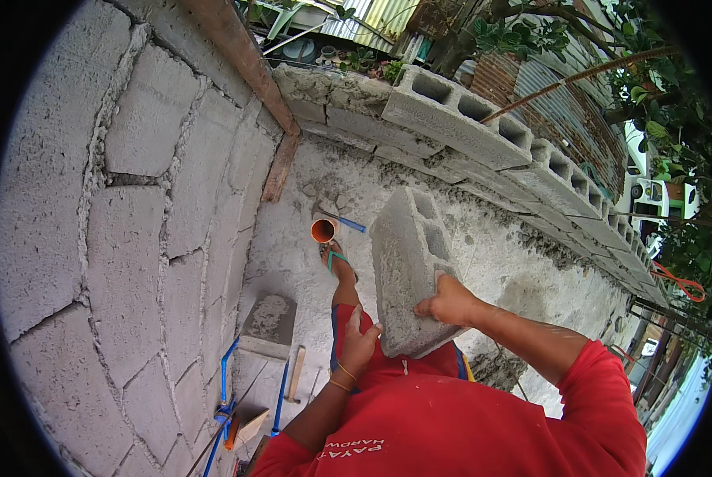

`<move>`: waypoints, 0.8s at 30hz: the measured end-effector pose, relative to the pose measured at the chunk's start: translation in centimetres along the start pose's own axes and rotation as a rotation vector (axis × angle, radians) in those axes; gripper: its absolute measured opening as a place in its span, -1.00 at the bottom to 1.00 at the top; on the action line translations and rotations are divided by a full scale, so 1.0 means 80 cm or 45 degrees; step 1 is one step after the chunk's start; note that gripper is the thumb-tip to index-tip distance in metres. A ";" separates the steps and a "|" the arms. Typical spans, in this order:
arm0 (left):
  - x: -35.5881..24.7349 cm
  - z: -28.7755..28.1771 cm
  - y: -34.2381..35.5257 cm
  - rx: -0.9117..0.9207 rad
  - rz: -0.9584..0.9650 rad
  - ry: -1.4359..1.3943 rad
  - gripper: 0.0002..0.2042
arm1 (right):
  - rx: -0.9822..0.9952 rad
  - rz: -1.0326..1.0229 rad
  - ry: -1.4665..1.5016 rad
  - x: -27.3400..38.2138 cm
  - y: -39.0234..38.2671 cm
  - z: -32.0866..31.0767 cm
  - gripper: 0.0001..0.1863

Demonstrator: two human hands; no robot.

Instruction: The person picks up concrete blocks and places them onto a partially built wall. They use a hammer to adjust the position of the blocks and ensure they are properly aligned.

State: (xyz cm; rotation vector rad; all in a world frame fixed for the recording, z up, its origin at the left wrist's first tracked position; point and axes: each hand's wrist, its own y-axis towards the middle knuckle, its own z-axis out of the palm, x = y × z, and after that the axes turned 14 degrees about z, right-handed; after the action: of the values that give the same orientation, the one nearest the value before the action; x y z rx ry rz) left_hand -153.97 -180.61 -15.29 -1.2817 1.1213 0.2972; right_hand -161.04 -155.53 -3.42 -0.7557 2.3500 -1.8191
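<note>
Block: we are holding a grey hollow concrete block (408, 266) up in front of our chest, tilted, its open cells facing up and to the right.
Left hand: our left hand (360, 343) is cupping the block's near lower-left corner, fingers half curled against its underside, thumb up along the edge.
Right hand: our right hand (450, 302) is lying spread across the block's near right face, fingers gripping the edge.
Wall: a low unfinished wall of grey hollow blocks (483, 131) is running along the far right, well apart from the held block.
Ground: below us we are seeing an orange plastic pipe end (322, 230) just beside a sandalled foot (337, 261), and a wooden-handled tool (295, 374) lying near left.
</note>
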 end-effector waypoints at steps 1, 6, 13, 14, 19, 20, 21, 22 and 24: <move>-0.014 -0.013 0.028 -0.110 0.294 0.257 -0.25 | -0.005 -0.009 -0.187 0.014 -0.004 -0.001 -0.36; -0.150 -0.067 0.202 -0.118 0.995 0.805 -0.37 | -0.002 -0.005 -0.938 0.094 -0.049 -0.019 -0.44; -0.188 -0.138 0.254 0.867 0.212 0.893 -0.32 | 0.224 -0.037 -1.423 0.216 -0.122 -0.033 -0.54; -0.175 -0.143 0.258 0.913 0.210 0.834 -0.32 | 0.248 -0.057 -1.464 0.228 -0.125 -0.033 -0.55; -0.145 -0.171 0.268 0.776 0.306 0.544 -0.42 | 0.240 -0.241 -1.498 0.250 -0.116 -0.038 -0.63; -0.155 -0.181 0.272 0.752 0.270 0.658 -0.43 | 0.212 -0.273 -1.489 0.248 -0.110 -0.040 -0.62; -0.170 -0.193 0.273 0.730 0.242 0.776 -0.44 | 0.186 -0.300 -1.469 0.242 -0.105 -0.041 -0.62; -0.189 -0.204 0.276 0.671 0.209 0.819 -0.46 | 0.133 -0.366 -1.467 0.236 -0.097 -0.043 -0.62; -0.231 -0.228 0.286 0.515 0.192 0.905 -0.51 | 0.021 -0.488 -1.472 0.227 -0.072 -0.048 -0.61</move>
State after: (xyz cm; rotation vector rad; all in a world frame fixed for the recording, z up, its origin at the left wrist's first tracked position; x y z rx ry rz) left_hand -188.44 -181.61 -12.33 -0.9508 1.7760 -0.2980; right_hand -176.35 -160.76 7.29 -1.7201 1.4527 -0.9496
